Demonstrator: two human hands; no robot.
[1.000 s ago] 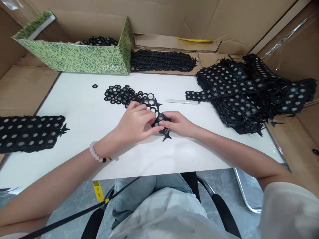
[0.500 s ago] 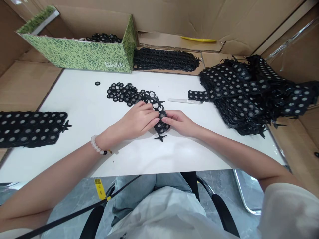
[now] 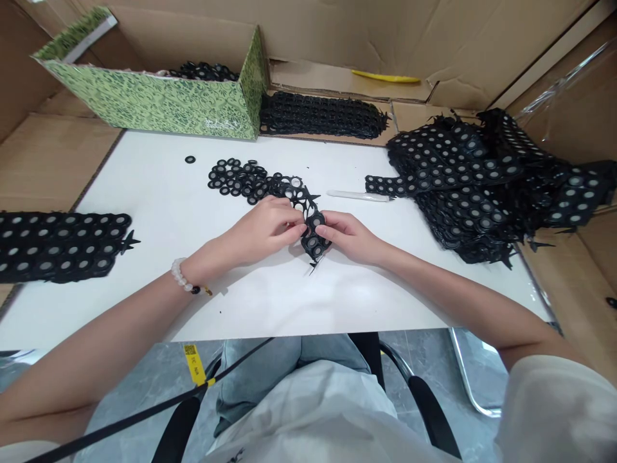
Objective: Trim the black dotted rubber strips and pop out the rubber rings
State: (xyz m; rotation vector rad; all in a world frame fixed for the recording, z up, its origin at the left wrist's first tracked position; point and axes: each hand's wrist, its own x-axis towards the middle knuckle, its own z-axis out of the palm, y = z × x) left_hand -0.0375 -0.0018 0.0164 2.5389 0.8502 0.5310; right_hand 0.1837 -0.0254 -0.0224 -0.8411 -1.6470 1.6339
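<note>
A short strip of joined black rubber rings (image 3: 314,243) is between my hands, its grey-centred rings at the near end and a pointed tip hanging below. My left hand (image 3: 265,225) is closed, with thumb and forefinger pinched at the strip's left edge; its other fingers are curled. From the right, my right hand (image 3: 351,236) grips the same strip between thumb and fingers. The strip's far part, an openwork web (image 3: 295,185) with emptied holes, lies past my left fingers. Loose black rings (image 3: 236,179) are heaped against it, partly hidden by the web.
A white pen-like tool (image 3: 359,195) lies right of the web. Ring sheets are piled (image 3: 463,193) at right, with another stack (image 3: 62,247) at left. Behind stand a green patterned box (image 3: 154,99) and a row of black sheets (image 3: 322,116). One ring (image 3: 190,159) lies apart.
The strip's near end has tilted, and its star-shaped tip now shows edge-on. My left fingers have shifted slightly left, and more of the open web shows above them. The right hand keeps its grip.
</note>
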